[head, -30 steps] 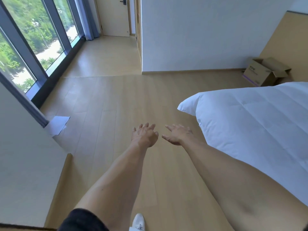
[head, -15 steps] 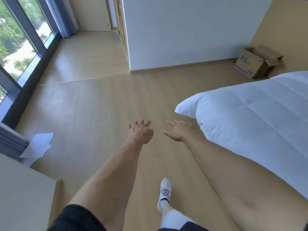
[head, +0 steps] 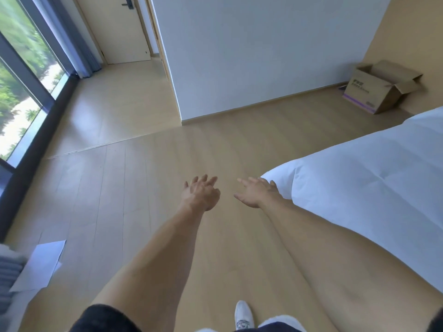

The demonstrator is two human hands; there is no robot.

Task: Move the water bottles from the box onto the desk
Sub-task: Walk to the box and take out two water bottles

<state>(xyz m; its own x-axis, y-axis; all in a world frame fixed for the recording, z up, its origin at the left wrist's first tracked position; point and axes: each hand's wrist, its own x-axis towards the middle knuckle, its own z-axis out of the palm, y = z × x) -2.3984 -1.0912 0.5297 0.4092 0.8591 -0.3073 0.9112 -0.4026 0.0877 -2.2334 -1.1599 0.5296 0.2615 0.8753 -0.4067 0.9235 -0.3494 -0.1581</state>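
An open cardboard box with raised flaps stands on the wooden floor at the far right, against the wall corner. Its inside is hidden from here, so no water bottles show. No desk is in view. My left hand and my right hand are stretched out in front of me over the floor, side by side, fingers loosely spread, holding nothing. Both hands are far from the box.
A bed with a white duvet fills the right side, its corner beside my right hand. A white wall block stands ahead, a door behind it. Windows run along the left. Paper sheets lie at lower left.
The view has swung and advanced across the floor; the box now appears larger and nearer at the right. My hands stay outstretched and empty, and my white shoe has stepped into view below.
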